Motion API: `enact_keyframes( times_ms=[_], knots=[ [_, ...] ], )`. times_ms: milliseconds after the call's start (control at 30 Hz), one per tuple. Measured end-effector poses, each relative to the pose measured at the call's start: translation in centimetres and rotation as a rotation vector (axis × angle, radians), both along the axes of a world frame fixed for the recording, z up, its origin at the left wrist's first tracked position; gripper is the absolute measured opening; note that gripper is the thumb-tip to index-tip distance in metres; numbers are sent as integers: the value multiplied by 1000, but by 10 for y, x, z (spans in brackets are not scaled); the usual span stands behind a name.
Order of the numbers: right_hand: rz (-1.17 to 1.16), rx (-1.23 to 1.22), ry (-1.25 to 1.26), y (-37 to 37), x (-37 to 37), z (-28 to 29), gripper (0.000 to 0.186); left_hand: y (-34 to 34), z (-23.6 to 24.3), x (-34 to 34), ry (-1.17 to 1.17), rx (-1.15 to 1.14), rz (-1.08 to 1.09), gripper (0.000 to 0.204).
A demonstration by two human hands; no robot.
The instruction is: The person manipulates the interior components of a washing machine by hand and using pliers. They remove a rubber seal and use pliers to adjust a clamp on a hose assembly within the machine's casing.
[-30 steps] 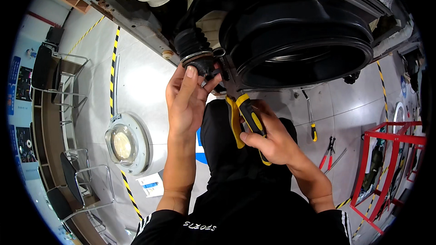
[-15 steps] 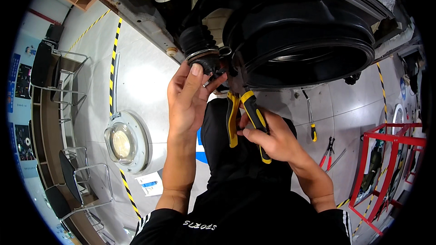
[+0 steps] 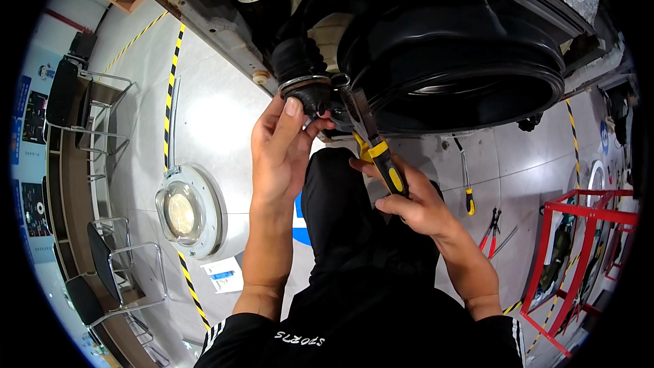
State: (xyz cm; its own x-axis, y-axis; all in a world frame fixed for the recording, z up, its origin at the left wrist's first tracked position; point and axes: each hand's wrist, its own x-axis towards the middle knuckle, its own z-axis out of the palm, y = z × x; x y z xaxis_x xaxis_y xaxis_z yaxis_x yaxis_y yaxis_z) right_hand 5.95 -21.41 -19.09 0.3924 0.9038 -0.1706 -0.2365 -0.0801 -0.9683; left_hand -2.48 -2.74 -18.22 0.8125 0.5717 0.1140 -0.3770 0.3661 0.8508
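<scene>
My left hand point(image 3: 279, 153) is gripping the lower end of the black hose point(image 3: 298, 61), the thumb pressing on its front and the other fingers curling around behind and below. A thin metal clamp point(image 3: 304, 82) is encircling the hose just above my thumb, and its small loop point(image 3: 340, 80) is projecting to the right. My right hand point(image 3: 419, 208) is closing around the yellow-and-black handles of the pliers point(image 3: 392, 172), which are tilting up and to the left so that the nose is standing beside the loop; whether the jaws are biting on it, I cannot tell. The hose is hanging beneath the machine's upper parts, left of the large black gasket point(image 3: 449, 88), whose round mouth is facing down and toward me. A metal rail point(image 3: 197, 17) is running along the upper left, ending near the hose. My dark-clad knee point(image 3: 334, 184) is showing beneath the work. On the grey floor to the left, a round glass door point(image 3: 184, 211) is lying near a printed sheet point(image 3: 223, 275). To the right, a screwdriver point(image 3: 469, 191) and red-handled pliers point(image 3: 489, 232) are lying apart, with a red rack point(image 3: 553, 259) standing beyond them. Black chairs point(image 3: 63, 92) are lining the far left.
</scene>
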Motion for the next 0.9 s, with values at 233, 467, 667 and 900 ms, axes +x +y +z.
enact_keyframes(
  times_ms=[233, 467, 667, 900],
  knots=[
    [110, 135, 61, 6, -4, -17, 74, -2, 10, 2, -13, -91, -20, 36],
    [144, 544, 697, 7, -13, -41, 67, 1, 8, 1, 27, -43, -37, 36],
    [174, 576, 689, 1, -13, -59, 57, -5, 10, 3, 18, -80, 8, 32],
    [90, 627, 710, 1, -17, -73, 41, -5, 9, 3, 31, -59, 35, 31]
  ],
)
